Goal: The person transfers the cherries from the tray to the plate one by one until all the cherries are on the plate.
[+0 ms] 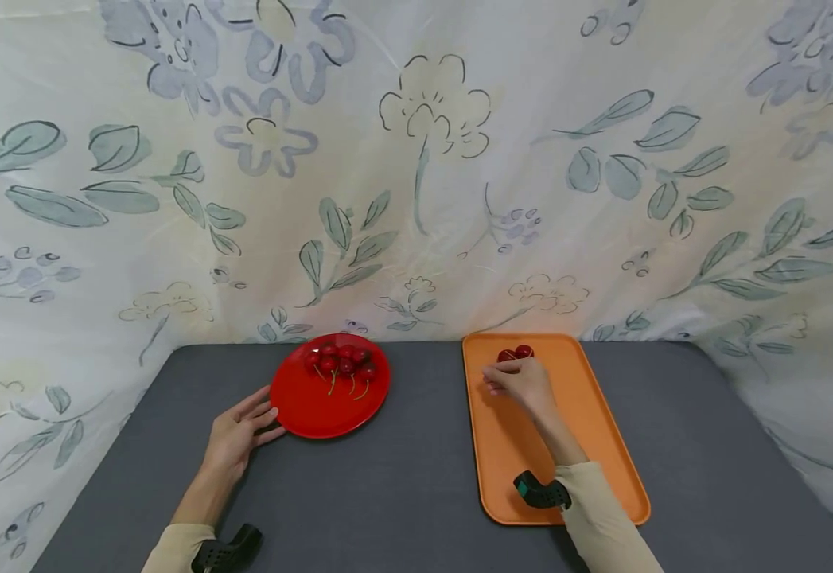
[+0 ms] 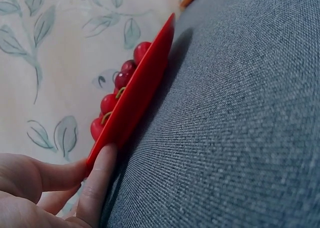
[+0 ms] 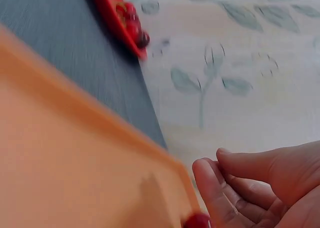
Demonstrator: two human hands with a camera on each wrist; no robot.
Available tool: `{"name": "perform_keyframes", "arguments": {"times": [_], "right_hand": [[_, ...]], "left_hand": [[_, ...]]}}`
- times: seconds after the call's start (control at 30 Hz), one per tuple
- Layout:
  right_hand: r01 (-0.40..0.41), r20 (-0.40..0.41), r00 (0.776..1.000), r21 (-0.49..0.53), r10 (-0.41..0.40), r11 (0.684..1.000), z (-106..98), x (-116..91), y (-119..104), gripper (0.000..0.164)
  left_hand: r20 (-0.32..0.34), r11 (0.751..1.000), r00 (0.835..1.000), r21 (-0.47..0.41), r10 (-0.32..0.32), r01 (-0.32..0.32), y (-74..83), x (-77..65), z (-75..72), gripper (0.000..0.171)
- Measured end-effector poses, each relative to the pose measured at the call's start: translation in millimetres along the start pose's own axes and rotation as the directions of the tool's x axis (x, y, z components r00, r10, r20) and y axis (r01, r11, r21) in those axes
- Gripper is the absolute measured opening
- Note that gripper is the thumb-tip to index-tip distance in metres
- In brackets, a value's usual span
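A round red plate (image 1: 323, 418) lies on the left part of the table and bears several dark red cherries (image 1: 345, 364), some with green stems. My left hand (image 1: 233, 439) touches the plate's left rim with extended fingers and thumb, its fingertips (image 2: 106, 153) right at the edge. Over the far end of an orange tray (image 1: 491, 446) is my right hand (image 1: 525, 386), thumb and forefinger close together, with no fruit visible between them. Two cherries (image 1: 523, 351) lie just beyond it in the tray, and one cherry (image 3: 198, 221) shows below its fingers in the right wrist view.
The grey cloth-covered table (image 1: 416, 477) ends at a hanging flowered cloth (image 1: 423, 199) behind plate and tray. A raised rim (image 1: 475, 446) runs round the tray. Black wrist devices (image 1: 541, 491) sit on both sleeves.
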State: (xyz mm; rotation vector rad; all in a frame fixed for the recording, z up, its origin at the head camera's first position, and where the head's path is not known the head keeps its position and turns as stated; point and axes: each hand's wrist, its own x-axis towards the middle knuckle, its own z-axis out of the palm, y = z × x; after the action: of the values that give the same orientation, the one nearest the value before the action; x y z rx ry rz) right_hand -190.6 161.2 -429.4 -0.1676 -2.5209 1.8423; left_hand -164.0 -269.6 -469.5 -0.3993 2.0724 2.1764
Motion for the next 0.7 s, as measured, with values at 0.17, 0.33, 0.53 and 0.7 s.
{"name": "perform_keyframes", "arguments": {"times": [0.17,0.33,0.53,0.7], "right_hand": [[0.002,-0.053,0.999,-0.087,-0.007,0.996,-31.5,-4.2,13.2,0.027],[-0.028,-0.071,0.997,-0.13,0.019,0.991,-51.3,-5.1,22.0,0.026],[-0.106,-0.082,0.993,-0.241,0.089,0.965,-52.8,-2.8,31.2,0.029],[-0.073,-0.107,0.994,-0.409,0.031,0.91,-45.9,3.0,34.1,0.047]], "left_hand": [[0.023,1.0,1.0,-0.006,-0.002,0.002,-0.5,-2.5,-0.1,0.059],[0.009,1.0,1.0,0.005,-0.002,0.002,0.1,-5.5,-1.1,0.057],[0.0,1.0,1.0,0.026,0.003,-0.003,2.9,-6.1,-1.0,0.057],[-0.006,1.0,1.0,0.025,-0.008,0.008,4.2,-5.3,1.0,0.057]]}}
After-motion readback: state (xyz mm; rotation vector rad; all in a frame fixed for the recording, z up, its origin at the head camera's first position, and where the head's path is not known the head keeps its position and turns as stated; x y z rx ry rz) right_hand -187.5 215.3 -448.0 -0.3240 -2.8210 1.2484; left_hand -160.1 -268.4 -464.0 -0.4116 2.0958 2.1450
